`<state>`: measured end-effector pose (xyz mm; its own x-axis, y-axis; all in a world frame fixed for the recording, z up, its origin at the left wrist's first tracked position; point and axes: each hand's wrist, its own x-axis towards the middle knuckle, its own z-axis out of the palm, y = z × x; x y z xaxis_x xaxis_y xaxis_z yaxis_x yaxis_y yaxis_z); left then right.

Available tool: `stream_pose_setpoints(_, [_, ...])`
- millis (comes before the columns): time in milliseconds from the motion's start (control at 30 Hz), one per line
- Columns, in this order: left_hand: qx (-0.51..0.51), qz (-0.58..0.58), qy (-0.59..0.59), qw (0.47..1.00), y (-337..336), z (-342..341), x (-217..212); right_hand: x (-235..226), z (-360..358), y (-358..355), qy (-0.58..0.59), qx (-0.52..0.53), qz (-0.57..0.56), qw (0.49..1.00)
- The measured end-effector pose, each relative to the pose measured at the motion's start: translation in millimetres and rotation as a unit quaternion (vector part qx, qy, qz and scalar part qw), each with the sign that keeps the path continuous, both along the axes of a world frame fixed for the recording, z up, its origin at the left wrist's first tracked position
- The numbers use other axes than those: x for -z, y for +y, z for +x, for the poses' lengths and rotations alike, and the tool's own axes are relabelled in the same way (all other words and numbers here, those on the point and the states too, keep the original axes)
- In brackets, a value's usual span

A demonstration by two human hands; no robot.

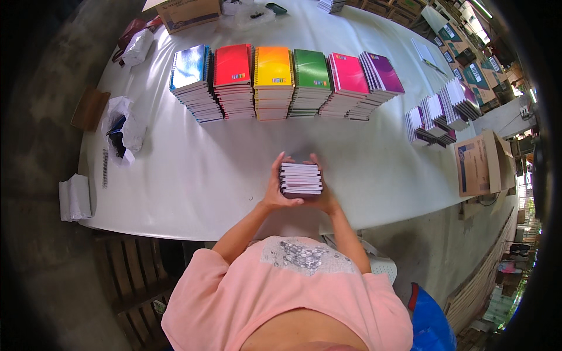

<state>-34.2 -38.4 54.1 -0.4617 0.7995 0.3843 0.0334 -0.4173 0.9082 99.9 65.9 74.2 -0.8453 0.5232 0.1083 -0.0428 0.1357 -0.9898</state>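
Observation:
Close to the table's near edge, my left hand (274, 191) and my right hand (325, 198) clasp a small stack of notebooks (301, 178) from its two sides. The white page edges of the stack face up toward me, and a dark cover shows at its lower end. My fingertips stick out past the far end of the stack, those of the right hand slightly blurred. Beyond my hands stands a row of tall spiral notebook stacks: blue (189, 67), red (232, 65), yellow (273, 67), green (312, 70), pink (349, 73) and purple (383, 73).
More notebook stacks (433, 114) lie at the right of the white table (193, 175), with an open carton (473, 167) beside them. On the left are a plastic bag (132, 126), a loose spiral coil (105, 168) and a white package (75, 198). A box (190, 13) stands far back.

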Motion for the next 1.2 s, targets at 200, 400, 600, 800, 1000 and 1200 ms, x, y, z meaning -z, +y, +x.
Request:
stream_pose_setpoints(200, [-0.007,-0.019,-0.051,0.998,-9.4,-6.3,0.0,-0.2,3.0,-3.8,-0.006,0.02,-0.239,0.971])
stream_pose_setpoints(400, [0.014,-0.082,-0.086,0.993,-2.8,-6.6,-1.5,22.6,-6.0,-3.5,-0.005,0.092,-0.023,0.995])
stream_pose_setpoints(600, [-0.03,-0.056,-0.091,0.994,2.2,2.9,24.2,26.1,-4.5,-5.9,-0.028,0.064,-0.024,0.997])
stream_pose_setpoints(800, [0.083,-0.143,0.013,0.986,8.1,-11.5,21.1,37.6,8.0,-1.9,-0.072,0.074,0.147,0.984])
stream_pose_setpoints(1000, [-0.036,-0.119,0.074,0.989,16.9,11.7,51.3,34.1,14.6,-7.0,-0.064,0.169,0.102,0.978])
stream_pose_setpoints(1200, [0.029,-0.2,0.047,0.978,71.5,75.5,-42.6,-40.6,86.6,18.1,-0.143,0.23,-0.013,0.963])
